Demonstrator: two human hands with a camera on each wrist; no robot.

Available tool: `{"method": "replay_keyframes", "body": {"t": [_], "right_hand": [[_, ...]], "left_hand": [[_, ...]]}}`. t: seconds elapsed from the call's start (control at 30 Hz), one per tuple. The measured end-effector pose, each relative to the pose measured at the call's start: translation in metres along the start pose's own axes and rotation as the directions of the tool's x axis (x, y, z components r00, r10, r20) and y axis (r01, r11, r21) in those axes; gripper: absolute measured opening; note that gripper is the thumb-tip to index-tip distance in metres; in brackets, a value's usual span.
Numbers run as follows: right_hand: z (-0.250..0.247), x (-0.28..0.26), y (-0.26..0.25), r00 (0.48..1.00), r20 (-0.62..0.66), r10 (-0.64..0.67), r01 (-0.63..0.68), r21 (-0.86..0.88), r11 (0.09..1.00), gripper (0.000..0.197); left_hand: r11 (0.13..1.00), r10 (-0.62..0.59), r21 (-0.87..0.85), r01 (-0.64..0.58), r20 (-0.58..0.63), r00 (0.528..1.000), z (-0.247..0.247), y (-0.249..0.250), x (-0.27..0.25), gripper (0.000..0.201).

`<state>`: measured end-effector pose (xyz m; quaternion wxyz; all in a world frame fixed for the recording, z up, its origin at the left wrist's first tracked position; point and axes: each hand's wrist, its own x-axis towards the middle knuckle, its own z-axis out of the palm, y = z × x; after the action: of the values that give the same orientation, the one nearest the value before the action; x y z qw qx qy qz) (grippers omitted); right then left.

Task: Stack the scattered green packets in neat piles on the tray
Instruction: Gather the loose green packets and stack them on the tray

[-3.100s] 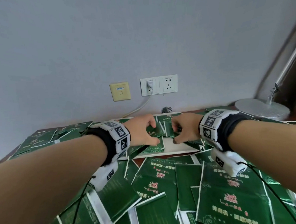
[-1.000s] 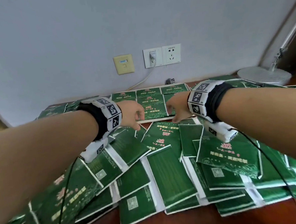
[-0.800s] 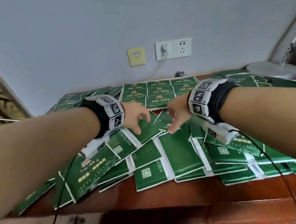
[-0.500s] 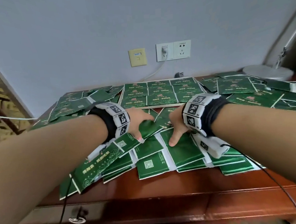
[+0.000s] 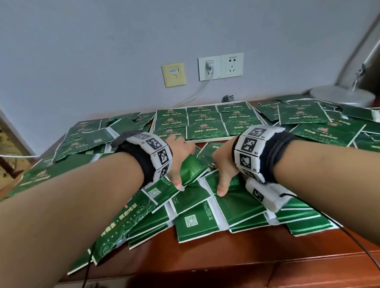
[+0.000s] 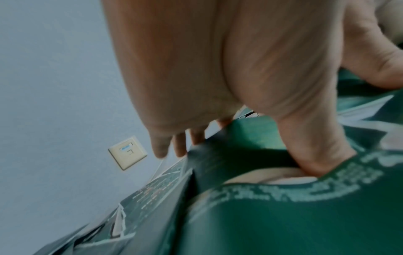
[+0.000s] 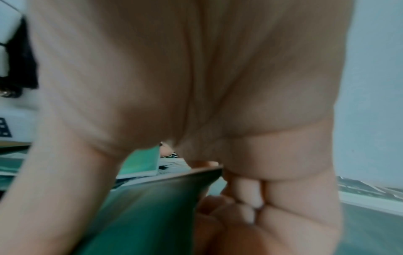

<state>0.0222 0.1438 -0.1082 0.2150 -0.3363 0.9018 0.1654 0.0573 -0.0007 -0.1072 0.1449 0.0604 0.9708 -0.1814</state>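
Observation:
Green foil packets lie scattered over the brown table, heaped thickest near its front. At the back, a white tray point(image 5: 209, 140) holds flat rows of packets point(image 5: 202, 120). My left hand point(image 5: 184, 166) grips a bulged packet point(image 5: 191, 169) in the near heap. In the left wrist view its thumb point(image 6: 305, 146) presses the face and its fingers point(image 6: 161, 148) hook the far edge. My right hand point(image 5: 219, 177) holds a neighbouring packet point(image 5: 237, 201). In the right wrist view, its thumb point(image 7: 54, 172) lies on top and the fingers point(image 7: 246, 195) curl under the lifted edge of that packet point(image 7: 141, 207).
More packets cover the table's left point(image 5: 90, 136) and right point(image 5: 300, 114) sides. A lamp base point(image 5: 341, 94) stands at the back right. Wall sockets point(image 5: 221, 66) with a plugged cable are above the tray. Bare wood point(image 5: 213, 253) shows along the table's front edge.
Both hands have drawn back from the tray to the near heap and come down on packets there. Each hand has now closed on one. The head view has tilted down.

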Motion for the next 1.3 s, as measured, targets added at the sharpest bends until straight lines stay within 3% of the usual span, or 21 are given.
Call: {"method": "replay_keyframes", "body": {"t": [0.13,0.23,0.33,0.5,0.57,0.63,0.67,0.8,0.9,1.1,1.3], "right_hand": [[-0.001,-0.007,0.001,1.0,0.01,-0.019,0.019,0.025,1.0,0.08],[-0.009,-0.016,0.009,0.995,-0.094,-0.043,0.055,0.128,0.99,0.051],[-0.029,-0.024,0.02,0.992,-0.13,-0.004,0.014,0.077,0.997,0.051],[-0.062,-0.029,0.032,0.984,-0.165,0.069,-0.069,0.003,0.998,0.054],[-0.06,-0.028,0.031,0.962,-0.264,0.064,-0.069,-0.009,0.998,0.048],[-0.053,-0.026,0.025,0.922,-0.381,0.064,-0.059,0.025,0.998,0.044],[-0.049,-0.025,0.02,0.926,-0.373,0.061,-0.054,0.03,0.998,0.05],[-0.037,-0.023,0.007,0.982,-0.179,0.068,-0.059,0.054,0.997,0.082],[-0.025,-0.034,0.004,0.997,-0.068,0.042,-0.036,0.096,0.995,0.082],[-0.007,-0.034,-0.008,0.996,0.078,0.036,-0.029,-0.083,0.996,0.056],[-0.019,-0.036,0.001,0.998,-0.013,0.054,-0.055,-0.024,0.998,0.041]], "left_hand": [[0.994,-0.086,0.059,0.089,-0.056,0.995,-0.01,-0.009,-0.006,0.099],[0.993,-0.119,-0.004,0.12,-0.115,0.986,-0.027,-0.014,-0.009,0.069],[0.985,-0.138,-0.124,0.116,-0.191,0.972,-0.041,-0.015,-0.013,0.036],[0.98,-0.137,-0.179,0.085,-0.306,0.942,-0.04,-0.011,-0.013,0.033],[0.973,-0.125,-0.221,0.061,-0.287,0.95,-0.033,-0.007,-0.011,0.03],[0.948,-0.097,-0.317,0.01,-0.259,0.961,-0.024,-0.003,-0.009,0.033],[0.933,-0.076,-0.361,-0.019,-0.248,0.966,-0.02,-0.001,-0.009,0.037],[0.948,-0.004,-0.315,-0.031,-0.109,0.994,-0.013,0.0,-0.013,0.076],[0.964,0.006,-0.264,-0.013,-0.03,1.0,-0.009,0.0,-0.015,0.097],[0.952,0.006,-0.307,-0.015,-0.031,0.999,-0.006,0.005,-0.013,0.09],[0.932,-0.016,-0.363,-0.013,-0.076,0.997,-0.011,0.001,-0.012,0.088]]}}
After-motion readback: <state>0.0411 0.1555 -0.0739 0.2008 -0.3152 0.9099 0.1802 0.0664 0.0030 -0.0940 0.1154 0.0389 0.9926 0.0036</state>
